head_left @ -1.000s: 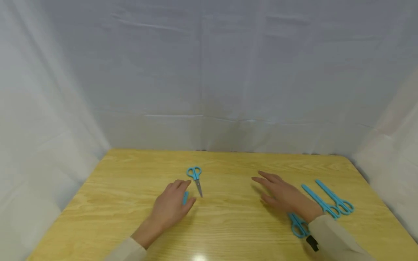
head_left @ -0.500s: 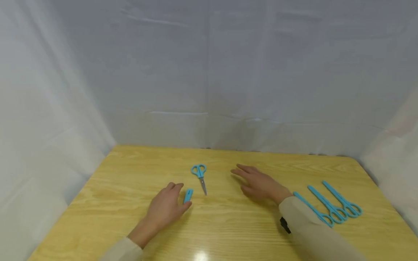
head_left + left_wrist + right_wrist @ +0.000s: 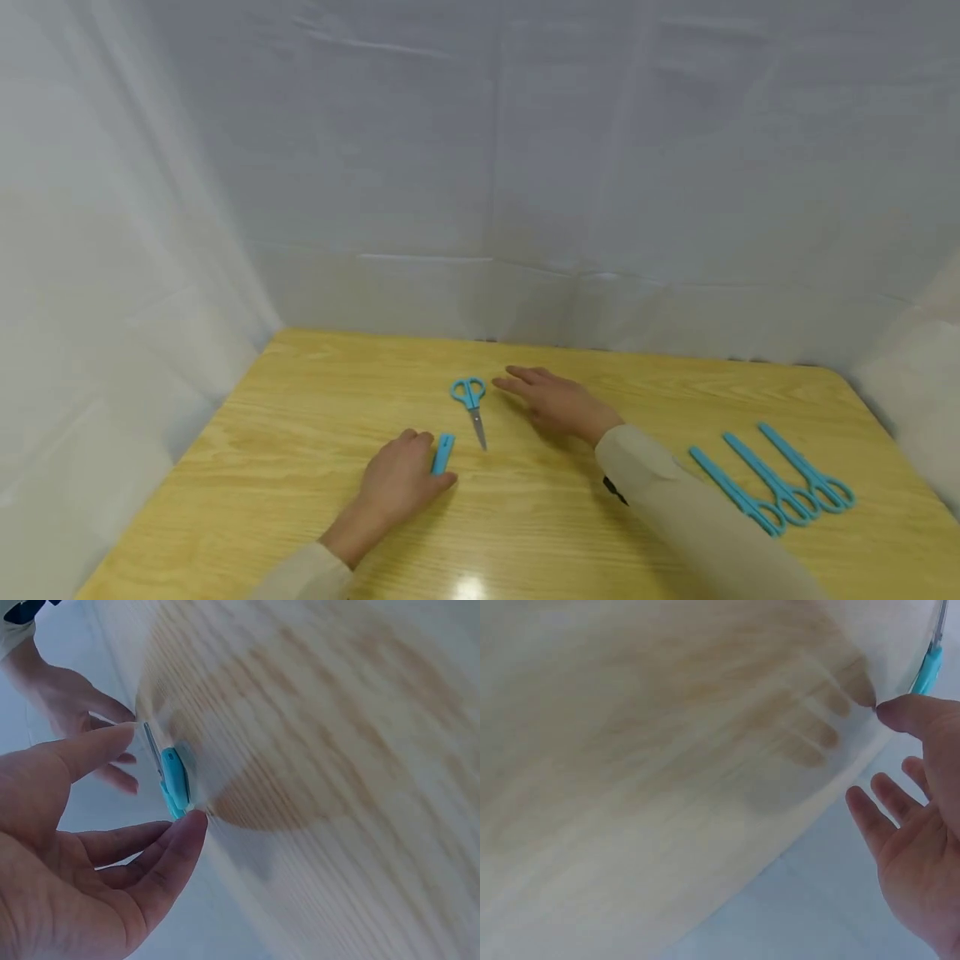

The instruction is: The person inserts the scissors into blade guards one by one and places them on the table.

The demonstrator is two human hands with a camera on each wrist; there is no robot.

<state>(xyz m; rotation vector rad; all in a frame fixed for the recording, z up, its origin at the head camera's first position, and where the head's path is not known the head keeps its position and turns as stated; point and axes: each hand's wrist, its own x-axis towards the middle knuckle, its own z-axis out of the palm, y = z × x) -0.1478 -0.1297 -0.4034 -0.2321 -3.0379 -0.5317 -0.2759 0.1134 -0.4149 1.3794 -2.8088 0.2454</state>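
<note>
A pair of scissors (image 3: 474, 407) with light blue handles lies on the table, handles toward the back and its bare metal blade pointing to the front. Just short of it is a light blue blade cover (image 3: 443, 452), its near end hidden by my left hand (image 3: 400, 477). That hand's thumb and fingers are spread on either side of the cover, and the left wrist view has the cover (image 3: 175, 778) beyond the fingertips. My right hand (image 3: 558, 402) hovers right of the scissor handles with fingers extended and nothing in them; its thumb tip is close to the handles (image 3: 928, 671).
Three scissors in light blue covers lie side by side at the right of the wooden table (image 3: 360, 367): a left one (image 3: 720, 479), a middle one (image 3: 760, 469) and a right one (image 3: 797, 461). White sheeting (image 3: 570, 167) hangs behind and at both sides.
My right hand has moved left, from beside the covered scissors over to the bare pair. My left hand stays near the blade cover. The head view has swung slightly left.
</note>
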